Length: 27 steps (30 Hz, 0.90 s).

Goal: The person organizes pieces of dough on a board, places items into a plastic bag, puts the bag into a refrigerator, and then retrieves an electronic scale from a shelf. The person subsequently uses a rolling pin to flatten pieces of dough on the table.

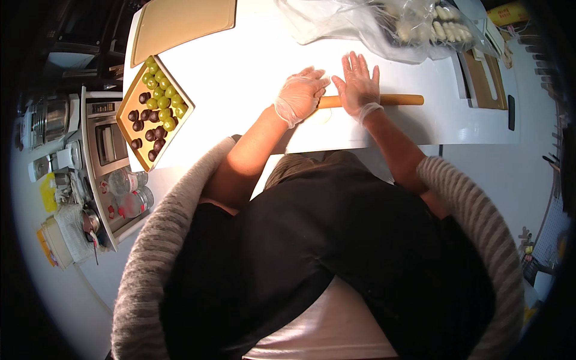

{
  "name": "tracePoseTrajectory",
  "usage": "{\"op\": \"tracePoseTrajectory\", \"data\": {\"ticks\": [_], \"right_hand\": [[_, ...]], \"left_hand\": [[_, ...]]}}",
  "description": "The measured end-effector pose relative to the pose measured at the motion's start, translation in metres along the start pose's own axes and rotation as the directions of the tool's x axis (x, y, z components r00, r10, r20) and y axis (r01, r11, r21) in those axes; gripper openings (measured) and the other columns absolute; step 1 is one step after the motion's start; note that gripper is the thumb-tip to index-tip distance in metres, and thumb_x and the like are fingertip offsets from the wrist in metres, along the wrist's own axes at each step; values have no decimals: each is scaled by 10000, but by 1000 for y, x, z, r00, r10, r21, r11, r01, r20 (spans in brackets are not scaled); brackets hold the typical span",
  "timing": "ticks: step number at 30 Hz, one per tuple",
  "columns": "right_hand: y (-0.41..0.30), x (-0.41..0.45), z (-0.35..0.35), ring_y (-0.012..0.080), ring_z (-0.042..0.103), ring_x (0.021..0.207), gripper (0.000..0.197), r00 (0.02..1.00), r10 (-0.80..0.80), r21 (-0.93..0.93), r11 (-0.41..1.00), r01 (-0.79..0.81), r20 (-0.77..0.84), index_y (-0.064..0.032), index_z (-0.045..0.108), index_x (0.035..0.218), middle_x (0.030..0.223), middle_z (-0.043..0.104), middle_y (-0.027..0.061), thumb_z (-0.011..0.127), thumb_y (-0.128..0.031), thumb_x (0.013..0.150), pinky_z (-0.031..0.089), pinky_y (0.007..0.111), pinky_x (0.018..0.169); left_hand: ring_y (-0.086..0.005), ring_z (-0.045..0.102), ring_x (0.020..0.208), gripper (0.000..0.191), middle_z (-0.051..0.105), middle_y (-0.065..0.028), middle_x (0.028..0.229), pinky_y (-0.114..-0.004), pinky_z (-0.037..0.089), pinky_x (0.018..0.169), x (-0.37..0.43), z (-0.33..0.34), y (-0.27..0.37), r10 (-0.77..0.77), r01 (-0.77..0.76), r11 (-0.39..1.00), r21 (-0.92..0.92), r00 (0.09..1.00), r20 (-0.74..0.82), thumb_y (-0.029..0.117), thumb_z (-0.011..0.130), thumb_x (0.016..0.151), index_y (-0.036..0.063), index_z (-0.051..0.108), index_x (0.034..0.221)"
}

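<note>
A wooden rolling pin (pixel 401 99) lies crosswise near the front edge of the white table (pixel 234 90). My right hand (pixel 358 87), in a clear plastic glove, rests palm on the pin with fingers spread, pointing away from me. My left hand (pixel 301 95), gloved too, is at the pin's left end, its fingers bent; whether it grips anything there is hidden. Part of a thin, pale round piece (pixel 320 116) shows on the table just below the pin, between my hands; the glare blurs its outline. To the left stands a tray (pixel 143 118) with green balls (pixel 163 102) and dark brown balls (pixel 150 135).
A tan board (pixel 184 27) lies at the back left. Clear plastic bags (pixel 355 27) with pale finger-shaped pieces (pixel 445 31) cover the back right. Another brown board (pixel 488 81) and a black flat object (pixel 511 112) are at the right. Left of the table, a shelf holds plastic bottles (pixel 135 202).
</note>
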State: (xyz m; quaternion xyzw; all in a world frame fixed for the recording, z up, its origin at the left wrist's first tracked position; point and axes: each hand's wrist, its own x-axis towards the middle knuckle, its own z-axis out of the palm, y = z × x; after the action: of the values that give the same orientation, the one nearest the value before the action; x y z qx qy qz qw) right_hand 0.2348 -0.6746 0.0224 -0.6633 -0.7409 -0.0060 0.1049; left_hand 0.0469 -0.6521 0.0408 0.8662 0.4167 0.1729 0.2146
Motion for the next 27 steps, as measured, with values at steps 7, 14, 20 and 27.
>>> {"op": "tracePoseTrajectory", "data": {"ticks": [7, 14, 20, 27], "right_hand": [[-9, -86, -13, 309, 274, 1410, 610, 996, -47, 120, 991, 56, -81, -35, 422, 1397, 1486, 363, 143, 597, -321, 887, 119, 584, 1131], [-2, -138, -14, 353, 285, 1408, 560, 996, -80, 292, 953, 85, -30, 0, 439, 1380, 1500, 344, 189, 574, -223, 885, 109, 565, 1138], [-24, -113, -17, 356, 282, 1408, 560, 1000, -1, 230, 973, 4, -13, -22, 447, 1378, 1481, 369, 182, 589, -266, 894, 136, 560, 1136], [-26, -17, -1, 293, 264, 1421, 615, 989, 136, -23, 991, -135, 54, -63, 386, 1436, 1518, 340, 128, 501, -409, 940, 151, 575, 1132]], "left_hand": [[-336, 582, 1106, 276, 642, -161, 1165, -395, 473, 940, -4, -11, 21, 82, -94, 995, 37, 967, 241, 113, 628, 811, 51, 690, 1073], [-313, 631, 903, 136, 659, -136, 924, -402, 497, 808, -2, -34, 34, -28, 20, 999, 32, 963, 268, 113, 649, 779, 47, 672, 896], [-288, 640, 830, 224, 673, -138, 872, -367, 493, 775, -14, -33, 13, -358, 418, 888, -191, 890, 283, 237, 701, 784, 45, 670, 895], [-267, 638, 755, 277, 667, -143, 790, -350, 485, 721, 2, -30, 6, -362, 421, 900, -110, 864, 350, 270, 720, 806, 21, 651, 904]]}}
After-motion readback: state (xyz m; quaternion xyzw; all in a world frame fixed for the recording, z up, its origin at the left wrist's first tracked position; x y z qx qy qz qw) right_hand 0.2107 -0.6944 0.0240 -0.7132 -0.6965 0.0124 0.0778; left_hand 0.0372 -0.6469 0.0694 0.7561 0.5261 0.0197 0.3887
